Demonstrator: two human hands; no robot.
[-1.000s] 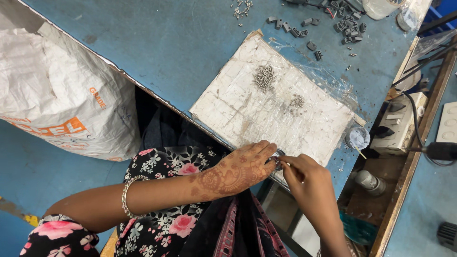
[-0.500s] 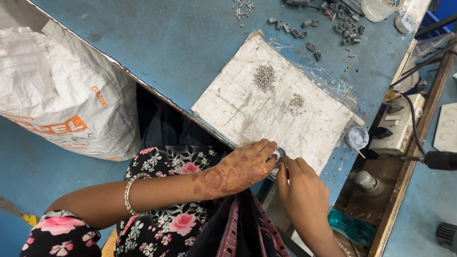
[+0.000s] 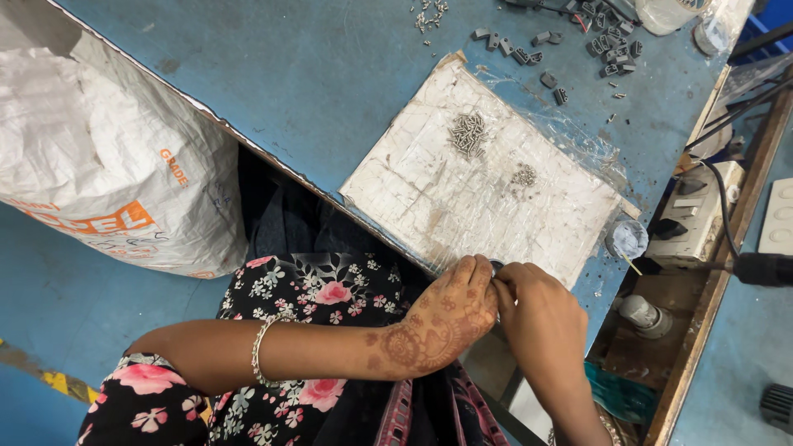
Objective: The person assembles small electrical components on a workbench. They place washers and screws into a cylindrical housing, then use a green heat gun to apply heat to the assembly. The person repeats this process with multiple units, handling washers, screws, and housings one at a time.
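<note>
Left hand: the left hand point(image 3: 442, 326), patterned with reddish-brown henna, has its fingers curled together and pinched on a small dark round metal part point(image 3: 496, 266); a thin silver bangle point(image 3: 260, 351) sits on its wrist.
Right hand: the right hand point(image 3: 541, 322) meets the left fingertip to fingertip, its fingers closed on the same small part from the other side.
Small part: it sits between the two sets of fingertips, mostly hidden by them, just at the near edge of the white worn board.
Board: the white worn board covered with clear plastic film point(image 3: 462, 194) lies directly beyond both hands on the blue worktable point(image 3: 289, 74).
Screws: a heap of small silver screws point(image 3: 467, 134) lies on the board, well beyond the hands; a smaller grey heap point(image 3: 524, 175) lies nearer the right hand.
Far side: small dark grey plastic pieces point(image 3: 578, 49) are scattered well beyond the board.
Left of the hands: a large white woven sack point(image 3: 99, 173) stands well apart from the left arm.
</note>
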